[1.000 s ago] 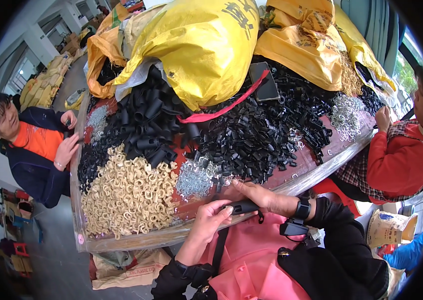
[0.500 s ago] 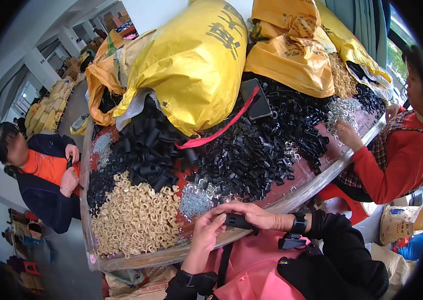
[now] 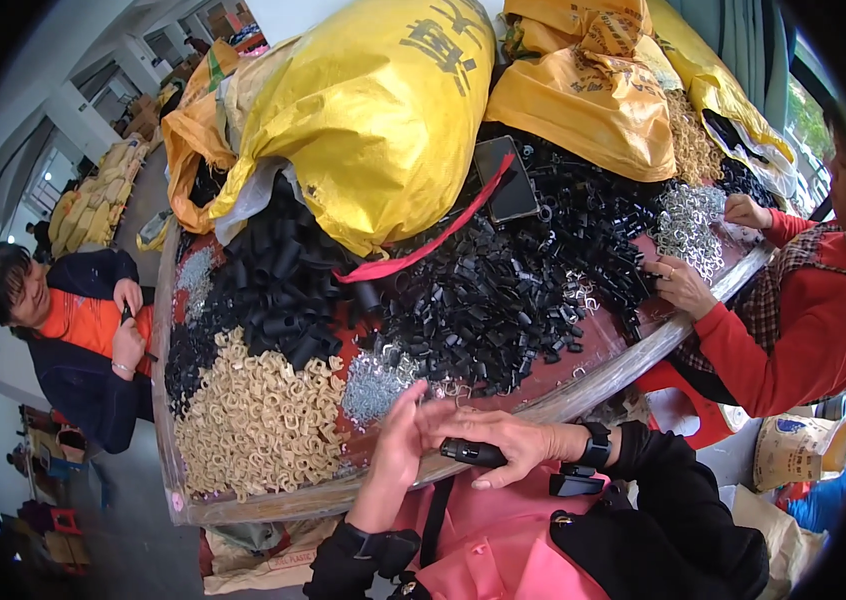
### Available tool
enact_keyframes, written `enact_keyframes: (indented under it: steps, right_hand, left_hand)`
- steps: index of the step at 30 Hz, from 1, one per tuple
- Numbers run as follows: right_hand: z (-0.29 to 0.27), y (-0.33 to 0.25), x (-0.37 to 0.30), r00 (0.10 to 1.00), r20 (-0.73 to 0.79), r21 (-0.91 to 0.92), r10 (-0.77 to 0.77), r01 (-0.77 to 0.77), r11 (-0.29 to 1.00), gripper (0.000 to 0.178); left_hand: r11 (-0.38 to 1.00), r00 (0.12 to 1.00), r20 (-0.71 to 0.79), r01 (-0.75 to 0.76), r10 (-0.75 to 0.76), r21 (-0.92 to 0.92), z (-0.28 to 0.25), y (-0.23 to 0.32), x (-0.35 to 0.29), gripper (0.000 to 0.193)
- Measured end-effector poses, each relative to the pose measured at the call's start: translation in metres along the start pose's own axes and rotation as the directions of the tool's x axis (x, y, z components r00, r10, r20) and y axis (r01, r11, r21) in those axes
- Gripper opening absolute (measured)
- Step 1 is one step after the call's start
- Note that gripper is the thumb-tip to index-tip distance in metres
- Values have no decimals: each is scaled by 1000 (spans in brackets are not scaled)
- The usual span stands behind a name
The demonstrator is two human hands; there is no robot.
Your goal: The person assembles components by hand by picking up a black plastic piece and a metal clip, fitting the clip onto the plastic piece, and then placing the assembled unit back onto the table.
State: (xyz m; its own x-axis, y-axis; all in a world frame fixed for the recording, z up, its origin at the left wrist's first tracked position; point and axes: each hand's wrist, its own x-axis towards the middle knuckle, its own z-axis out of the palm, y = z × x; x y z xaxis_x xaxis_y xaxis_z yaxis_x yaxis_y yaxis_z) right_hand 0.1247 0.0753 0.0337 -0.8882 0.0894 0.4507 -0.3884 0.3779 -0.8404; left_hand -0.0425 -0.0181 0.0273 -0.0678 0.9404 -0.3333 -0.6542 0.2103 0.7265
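A short black plastic tube (image 3: 473, 453) lies beneath the fingers of my right hand (image 3: 513, 440), its thumb stretched out below. My left hand (image 3: 401, 440) is raised beside the right fingertips, fingers extended and off the tube. Both hands are over the table's near edge. Just beyond them are a small heap of grey metal bits (image 3: 373, 390) and a large pile of small black plastic pieces (image 3: 488, 305). Left of my left hand spreads a heap of tan ring-shaped pieces (image 3: 253, 425).
Bigger black tubes (image 3: 283, 280) lie under a full yellow sack (image 3: 373, 130). A phone (image 3: 508, 185) and red strip (image 3: 433, 255) rest on the black pieces. An orange sack (image 3: 583, 110) stands behind. Co-workers sit left (image 3: 88, 320) and right (image 3: 793, 320), hands at the table.
My left hand has come off the black tube and opened, while the right keeps hold of it. The right co-worker's hand has shifted from the silver pieces to the black ones.
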Motion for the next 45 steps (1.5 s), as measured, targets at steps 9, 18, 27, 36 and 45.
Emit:
enact_keyframes:
  steps: [9,18,27,36,45]
  right_hand:
    - [-2,-13,0,998,7,150,59,-59,987,57]
    - [-4,-26,-3,991,-95,99,92,-83,992,39]
    - [-73,-34,-165,643,173,19,746,-759,650,41]
    - [14,53,-329,307,-224,-464,925,-868,176,66]
    - [-83,-37,-93,829,96,117,552,-560,821,27]
  left_hand:
    - [987,981,133,-148,140,55,53,-3,9,64]
    - [951,957,211,-239,197,197,68,-11,10,68]
    - [603,972,137,-227,192,765,35,-6,23,42]
    - [579,970,86,-206,227,789,10,-11,43,32]
    - [-161,612,162,-57,774,985,-40,56,92,32]
